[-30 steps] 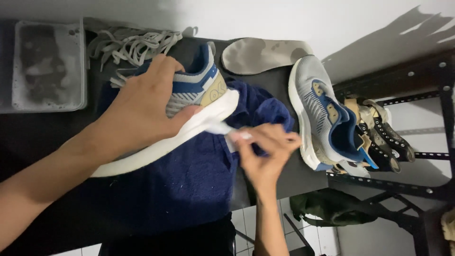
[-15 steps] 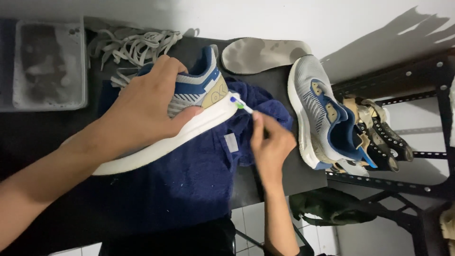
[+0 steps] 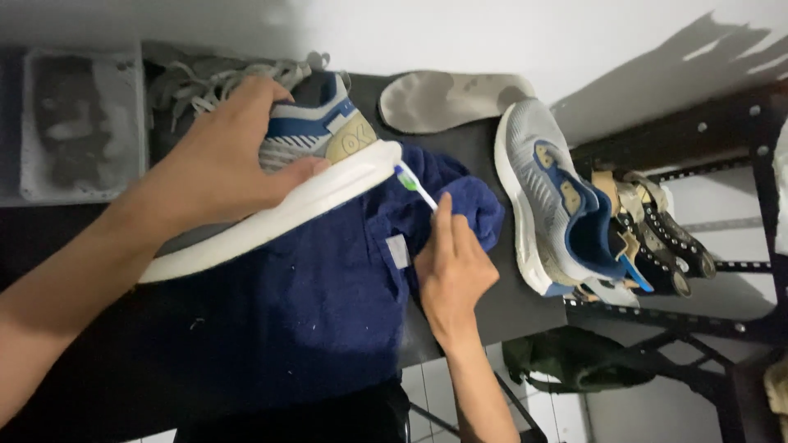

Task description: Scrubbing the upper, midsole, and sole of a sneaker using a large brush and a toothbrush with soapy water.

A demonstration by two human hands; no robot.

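My left hand (image 3: 217, 168) grips the sneaker (image 3: 304, 176) tilted at the frame's upper centre over the blue towel (image 3: 328, 303), while my right hand (image 3: 451, 275) pinches a toothbrush (image 3: 414, 184), scrubbing the white heel edge; next I judge steady short strokes along it.

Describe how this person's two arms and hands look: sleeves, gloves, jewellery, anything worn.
Both forearms are bare to the frame edge, with no sleeves showing. The left hand and right hand wear no gloves, and no rings, watch or bracelets are visible. The fingernails look short and unpainted.

insole (image 3: 447, 98) | second sneaker (image 3: 552, 201) | laces (image 3: 205, 82) | tray (image 3: 78, 123) | shoe rack (image 3: 722, 205)
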